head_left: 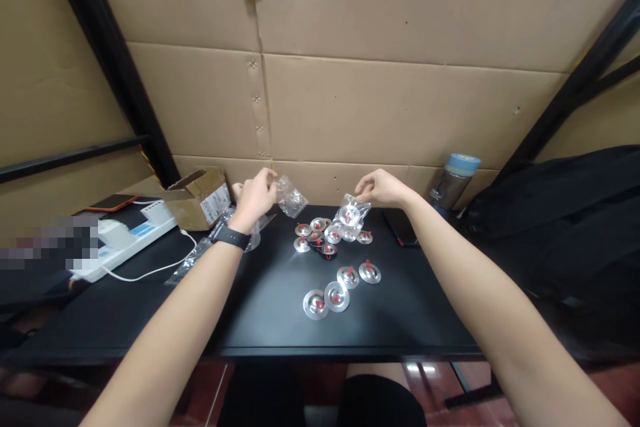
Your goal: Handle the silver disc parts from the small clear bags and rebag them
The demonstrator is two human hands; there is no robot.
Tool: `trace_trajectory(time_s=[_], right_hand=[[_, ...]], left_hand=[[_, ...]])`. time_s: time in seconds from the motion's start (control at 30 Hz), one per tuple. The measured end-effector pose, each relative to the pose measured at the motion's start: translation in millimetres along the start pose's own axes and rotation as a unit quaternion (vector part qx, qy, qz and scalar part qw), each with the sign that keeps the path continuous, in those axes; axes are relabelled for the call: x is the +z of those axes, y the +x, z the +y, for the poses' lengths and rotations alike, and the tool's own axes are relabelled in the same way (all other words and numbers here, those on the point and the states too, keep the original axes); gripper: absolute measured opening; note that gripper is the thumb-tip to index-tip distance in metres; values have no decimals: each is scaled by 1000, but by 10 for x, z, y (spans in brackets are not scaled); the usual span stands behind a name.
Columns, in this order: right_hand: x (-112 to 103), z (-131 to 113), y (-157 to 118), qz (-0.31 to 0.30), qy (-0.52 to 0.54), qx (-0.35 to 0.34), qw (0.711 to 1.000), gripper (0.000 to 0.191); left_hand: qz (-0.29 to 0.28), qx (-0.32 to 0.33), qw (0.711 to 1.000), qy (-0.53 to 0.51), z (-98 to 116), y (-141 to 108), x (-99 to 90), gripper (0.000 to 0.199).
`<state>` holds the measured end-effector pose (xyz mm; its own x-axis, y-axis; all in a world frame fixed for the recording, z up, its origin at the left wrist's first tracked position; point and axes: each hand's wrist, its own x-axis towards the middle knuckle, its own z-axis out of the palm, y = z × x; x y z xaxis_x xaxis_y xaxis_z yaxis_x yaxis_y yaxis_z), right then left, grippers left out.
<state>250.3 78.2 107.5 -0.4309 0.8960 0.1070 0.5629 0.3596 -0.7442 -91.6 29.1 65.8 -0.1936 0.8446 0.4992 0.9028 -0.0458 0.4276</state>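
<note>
My right hand (381,187) pinches the top of a clear plastic bag (364,208), with a finger cymbal (349,215) showing in it. My left hand (256,199), a dark watch (231,236) on its wrist, is closed with its fingertips at the edge of another clear bag (292,197), which appears to have nothing inside. Below the hands, several silver finger cymbals with red loops lie in a loose pile (317,237). Nearer the table's front edge, more cymbals (337,297) form a slanting row.
At the left are an open cardboard box (197,200), loose plastic wrap (193,260) and a white power strip (125,247) with a cable. A phone (400,227), a blue-lidded bottle (454,180) and a black bag (570,240) stand right. Cardboard (350,107) walls the back.
</note>
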Motion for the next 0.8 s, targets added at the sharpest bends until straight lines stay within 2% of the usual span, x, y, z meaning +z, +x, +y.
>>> trace_trajectory(time_s=[0.17, 0.27, 0.33, 0.4, 0.47, 0.53, 0.6, 0.67, 0.73, 0.8], right_hand=[[-64, -29, -30, 38, -3, -4, 999, 31], [-60, -107, -36, 41, -1, -30, 999, 28], [13, -220, -24, 21, 2, -64, 998, 26], [153, -374, 4, -6, 11, -106, 994, 25], [340, -534, 45, -17, 27, -145, 989, 24], [531, -655, 84, 7, 34, -173, 984, 24], [676, -701, 96, 35, 17, -190, 981, 23], [746, -661, 57, 44, -9, -195, 980, 22], [747, -543, -41, 23, -29, -192, 981, 22], [712, -370, -183, -20, -45, -185, 982, 22]], left_hand=[[39, -71, 990, 112, -480, -113, -139, 29], [75, -67, 984, 149, -591, -232, -137, 32], [70, -5, 994, 84, -525, -292, -74, 35], [-11, 87, 994, -67, -360, -331, 23, 43], [-107, 146, 954, -240, -151, -362, 115, 56], [-153, 168, 919, -321, 23, -392, 160, 62], [-128, 164, 933, -295, 85, -418, 131, 55], [-65, 136, 967, -206, -5, -441, 36, 48], [-19, 85, 988, -124, -234, -477, -89, 47], [-3, 29, 998, -55, -545, -557, -211, 46]])
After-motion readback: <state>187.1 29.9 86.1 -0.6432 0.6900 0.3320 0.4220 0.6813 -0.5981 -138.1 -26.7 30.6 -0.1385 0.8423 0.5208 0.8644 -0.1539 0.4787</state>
